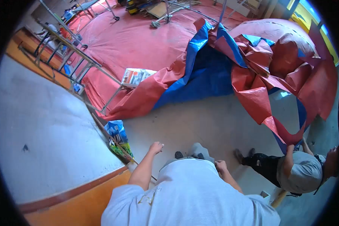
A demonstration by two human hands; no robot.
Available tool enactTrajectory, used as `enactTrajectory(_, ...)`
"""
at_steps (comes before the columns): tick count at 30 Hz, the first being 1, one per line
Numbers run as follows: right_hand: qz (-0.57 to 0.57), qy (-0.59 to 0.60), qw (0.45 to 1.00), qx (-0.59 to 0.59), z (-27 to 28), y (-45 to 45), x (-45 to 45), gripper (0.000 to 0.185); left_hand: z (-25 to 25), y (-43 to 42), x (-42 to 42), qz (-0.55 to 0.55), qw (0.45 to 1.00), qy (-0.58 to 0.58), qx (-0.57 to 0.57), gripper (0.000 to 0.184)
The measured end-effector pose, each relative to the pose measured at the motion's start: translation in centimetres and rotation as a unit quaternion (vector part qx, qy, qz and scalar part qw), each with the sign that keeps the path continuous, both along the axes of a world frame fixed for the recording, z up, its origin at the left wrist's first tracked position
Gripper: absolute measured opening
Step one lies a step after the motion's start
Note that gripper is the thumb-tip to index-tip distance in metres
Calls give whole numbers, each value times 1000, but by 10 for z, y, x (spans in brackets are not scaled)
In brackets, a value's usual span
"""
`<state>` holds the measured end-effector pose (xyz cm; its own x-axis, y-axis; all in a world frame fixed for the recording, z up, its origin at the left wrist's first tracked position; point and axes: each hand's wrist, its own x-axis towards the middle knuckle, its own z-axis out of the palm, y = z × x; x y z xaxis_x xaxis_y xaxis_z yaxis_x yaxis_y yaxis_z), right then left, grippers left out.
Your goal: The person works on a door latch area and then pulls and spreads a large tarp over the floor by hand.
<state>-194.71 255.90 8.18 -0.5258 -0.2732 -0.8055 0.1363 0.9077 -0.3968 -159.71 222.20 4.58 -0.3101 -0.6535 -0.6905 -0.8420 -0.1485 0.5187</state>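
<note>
Ahead of my body, my left hand [156,147] is held out with its fingers curled closed, and nothing shows in it. My right hand [221,165] is low by my right side, its fingers also curled in, with no object visible there. Closest to my left hand is a blue and green printed bag [118,137] against the wall, apart from it. A large tarpaulin [256,90], red on one side and blue on the other, lies bunched up ahead and to the right; neither of my hands touches it.
At right, a co-worker [301,169] grips the tarpaulin's near edge. A metal scaffold frame [90,60] stands on the red-covered floor [139,41] at left. A printed white sack [137,77] lies beside it. The wall [45,124] runs close along my left.
</note>
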Motion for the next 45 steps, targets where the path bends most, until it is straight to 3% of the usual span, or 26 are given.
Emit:
enactTrajectory(1,-32,-66,997,-12,-36,-9,-13,32,-3,-12,7,-8,1000,-1,8,33)
enactTrajectory(5,57,-36,997,28,-36,-127,-63,41,-24,-48,26,34,999,-35,22,38)
enactTrajectory(8,27,-27,997,-69,-41,-265,-122,68,-56,-57,44,84,988,-92,93,45)
enactTrajectory(9,21,46,997,-63,-99,-302,-149,80,-15,-65,30,12,981,-156,110,43)
enactTrajectory(10,68,107,987,-95,-101,-361,-171,102,-93,-44,90,-151,985,-80,-39,41)
enactTrajectory(11,49,121,982,-137,-109,-422,-193,102,-81,-43,93,-122,990,-68,7,38)
enactTrajectory(12,58,173,967,-178,-153,-482,-225,108,-35,-72,71,-30,982,-111,152,33)
enactTrajectory(15,-45,282,909,-302,-109,-668,-292,131,-32,-100,123,-25,978,-130,163,27)
enactTrajectory(17,-76,360,889,-273,-109,-754,-343,135,-10,-131,120,264,906,-124,305,22)
enactTrajectory(18,-119,322,913,-219,-91,-795,-356,138,-9,-159,116,255,910,-118,306,22)
enactTrajectory(20,-176,283,921,-200,-99,-845,-383,128,-7,-204,106,324,926,-85,176,20)
enactTrajectory(21,-194,281,925,-167,-101,-862,-393,120,-14,-222,90,312,929,-75,184,20)
enactTrajectory(23,-133,223,959,-117,-122,-882,-405,56,-20,-264,69,383,907,-48,167,20)
enactTrajectory(24,-108,257,953,-118,-116,-883,-391,36,-19,-280,49,380,909,-44,166,20)
enactTrajectory(27,-19,263,954,-144,-112,-853,-347,34,-12,-327,-11,284,945,-35,158,22)
enactTrajectory(29,-44,294,940,-168,-125,-781,-319,31,-16,-344,-28,79,994,40,66,22)
enactTrajectory(30,-46,287,941,-175,-105,-738,-302,29,-13,-361,-43,69,995,47,62,22)
enactTrajectory(32,-106,297,933,-173,-95,-639,-265,30,1,-385,-71,128,977,49,161,23)
enactTrajectory(36,-295,262,908,-139,-77,-445,-149,23,13,-419,-151,-99,961,248,68,29)
enactTrajectory(37,-288,288,904,-133,-81,-401,-117,23,26,-415,-189,-110,959,262,4,33)
enactTrajectory(39,-323,292,896,-86,-89,-327,-51,27,95,-400,-261,-200,936,287,34,45)
enactTrajectory(40,-370,273,887,-43,-91,-296,-16,33,57,-394,-292,-274,894,343,-86,59)
enactTrajectory(41,-359,298,884,-35,-108,-259,17,33,105,-374,-320,-276,905,323,22,77)
enactTrajectory(42,-352,325,877,-26,-128,-224,49,33,116,-352,-348,-282,904,322,12,83)
enactTrajectory(44,-448,294,828,-168,-139,-168,116,35,133,-307,-385,-308,894,326,6,90)
enactTrajectory(45,-450,319,817,-167,-113,-159,143,32,140,-281,-402,-309,888,339,3,91)
